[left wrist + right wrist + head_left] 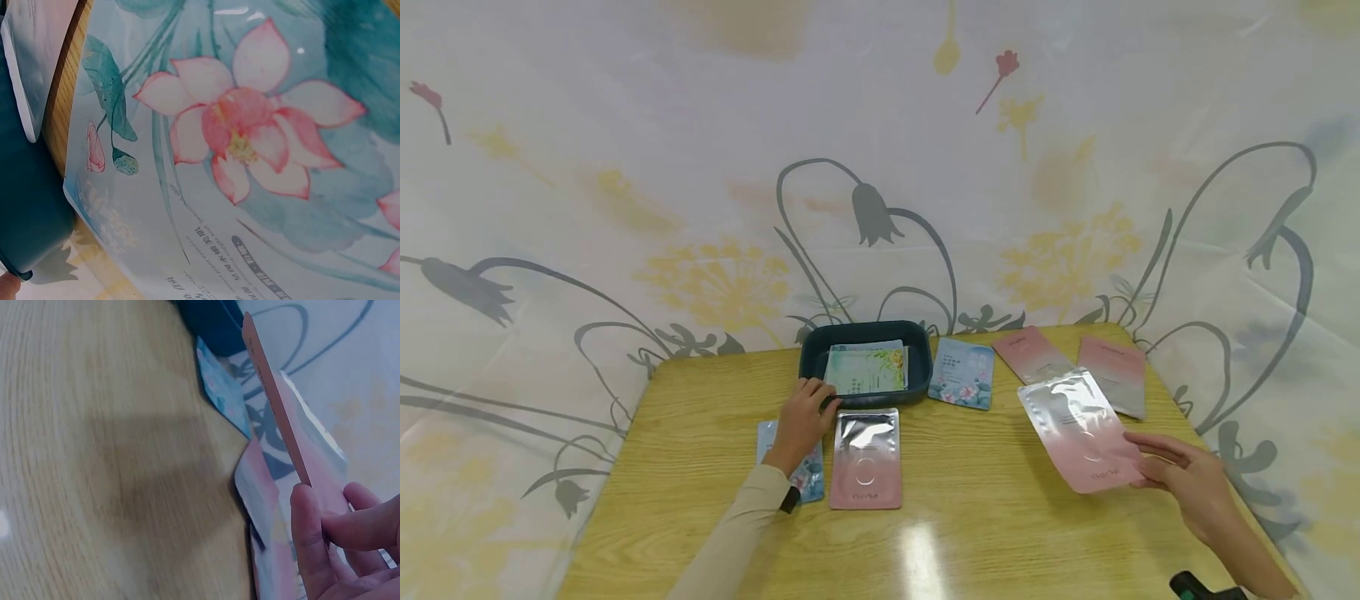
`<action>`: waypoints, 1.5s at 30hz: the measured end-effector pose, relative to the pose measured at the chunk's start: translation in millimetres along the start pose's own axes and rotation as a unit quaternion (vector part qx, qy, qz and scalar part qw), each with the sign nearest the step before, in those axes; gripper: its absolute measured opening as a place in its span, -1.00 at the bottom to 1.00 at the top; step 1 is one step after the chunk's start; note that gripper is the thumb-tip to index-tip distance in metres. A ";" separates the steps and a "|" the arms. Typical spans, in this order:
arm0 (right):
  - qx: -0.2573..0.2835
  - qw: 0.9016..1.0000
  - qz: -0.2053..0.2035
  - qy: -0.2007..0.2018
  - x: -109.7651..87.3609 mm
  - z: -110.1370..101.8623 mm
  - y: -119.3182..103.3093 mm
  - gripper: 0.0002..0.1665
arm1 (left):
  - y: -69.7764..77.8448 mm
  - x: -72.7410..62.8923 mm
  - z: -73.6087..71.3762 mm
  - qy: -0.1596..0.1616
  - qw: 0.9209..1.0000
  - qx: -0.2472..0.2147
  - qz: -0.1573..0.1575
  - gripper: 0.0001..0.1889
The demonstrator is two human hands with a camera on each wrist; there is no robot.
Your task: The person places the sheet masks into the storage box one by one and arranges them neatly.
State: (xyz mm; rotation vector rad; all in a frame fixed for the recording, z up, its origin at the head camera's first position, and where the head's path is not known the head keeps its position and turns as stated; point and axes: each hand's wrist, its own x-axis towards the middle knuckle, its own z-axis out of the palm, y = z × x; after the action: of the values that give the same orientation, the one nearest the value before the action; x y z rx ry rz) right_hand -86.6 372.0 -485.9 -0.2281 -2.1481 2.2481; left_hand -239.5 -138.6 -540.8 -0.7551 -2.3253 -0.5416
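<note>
Right grip (1191,482) pinching pink-silver packet (1078,432) above table (677,450); left grip (801,421) outstretched, clasping bin rim (880,401).

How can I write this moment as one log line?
left hand: holds bin at rim | right hand: pinches pink-silver packet above table | bin: packets inside

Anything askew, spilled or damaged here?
Nothing looks spilled or damaged. The slanted pink packet at the back lies askew beside its straighter neighbour. The front pink packet, by the bin, is turned round: pink end near, where those two have theirs far.
</note>
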 end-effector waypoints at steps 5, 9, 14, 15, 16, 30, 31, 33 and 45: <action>-0.022 0.999 -0.014 -0.027 12.2 16.9 -4.2 -0.62 | -1.7 -0.8 -0.2 0.002 1.000 0.006 -0.001 -0.81; -0.034 0.998 -0.025 -0.050 20.9 29.8 -5.2 -0.65 | -1.6 -0.9 -0.4 -0.003 1.000 0.008 -0.002 -0.81; -0.072 0.994 -0.040 -0.069 31.9 46.0 -6.7 -0.65 | -2.4 -1.1 1.8 0.001 1.000 0.006 0.004 -0.81; -0.079 0.993 -0.043 -0.073 34.3 49.2 -7.1 -0.65 | -2.8 -1.2 2.4 0.001 1.000 0.005 0.004 -0.81; -0.084 0.992 -0.047 -0.077 36.6 52.6 -7.6 -0.65 | -3.0 -1.3 2.8 0.002 1.000 0.003 0.005 -0.81; -0.125 0.982 -0.066 -0.127 65.1 92.9 -15.3 -0.63 | -1.8 -2.6 2.2 -0.003 1.000 0.001 0.007 -0.84; -0.129 0.981 -0.064 -0.128 67.8 95.4 -15.7 -0.63 | -2.2 -2.3 2.4 -0.003 1.000 0.001 0.005 -0.84; -0.139 0.980 -0.061 -0.131 72.5 99.7 -16.5 -0.63 | -3.0 -1.7 3.1 0.000 1.000 0.002 0.005 -0.83; -0.143 0.975 -0.030 -0.170 95.0 119.4 -22.7 -0.58 | -4.1 -0.4 1.9 -0.002 1.000 0.005 0.002 -0.82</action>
State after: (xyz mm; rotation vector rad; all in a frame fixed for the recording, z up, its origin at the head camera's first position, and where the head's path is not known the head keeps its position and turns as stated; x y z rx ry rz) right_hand -197.0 266.0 -467.0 0.2359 -2.6043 2.0619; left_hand -242.6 -140.8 -543.2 -0.7562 -2.3281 -0.5273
